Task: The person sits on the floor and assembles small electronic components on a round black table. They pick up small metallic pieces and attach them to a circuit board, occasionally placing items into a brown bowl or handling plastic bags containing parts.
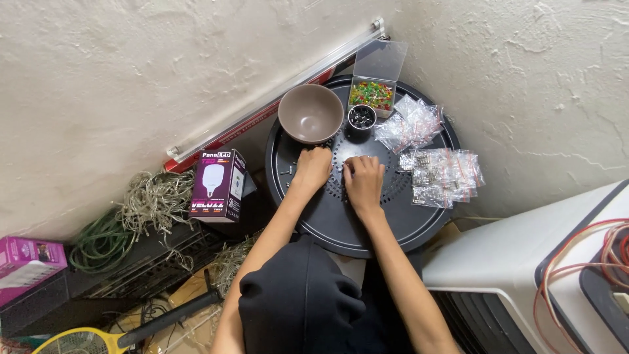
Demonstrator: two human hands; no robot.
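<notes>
Both hands rest knuckles-up on a round black tray (393, 226) that serves as the table top, matte, with a perforated ring pattern around its middle. The left hand (313, 168) is curled loosely, fingers bent down onto the tray; what it pinches, if anything, cannot be told. The right hand (364, 180) lies just beside it, fingers drawn together and tips pressed to the surface near the perforations; whether a part sits under them is hidden. A few small pale metal parts (285, 172) lie scattered on the tray left of the left hand, too small to tell their kind. Behind the hands stands a smooth grey-brown bowl (310, 113), round and glossy inside. To its right sits a small dark cup (361, 118) filled with tiny shiny pieces, and behind that a clear square plastic box (371, 95) of mixed red, green and yellow bits, its lid (381, 60) hinged up. Crinkled clear plastic bags (411, 124) lie at the tray's right edge, with more bags of small metallic parts (442, 176) nearer the person. The setting is a corner of rough, lumpy whitewashed wall (98, 85). A long tube light fitting (275, 88) leans along it. On the left are a purple and white bulb carton (218, 185), a tangle of pale wire (154, 203), a green coil (98, 242) and a yellow racket-shaped swatter (78, 342). On the right stands a white plastic appliance (511, 262) draped with red and white cables (583, 262).
</notes>
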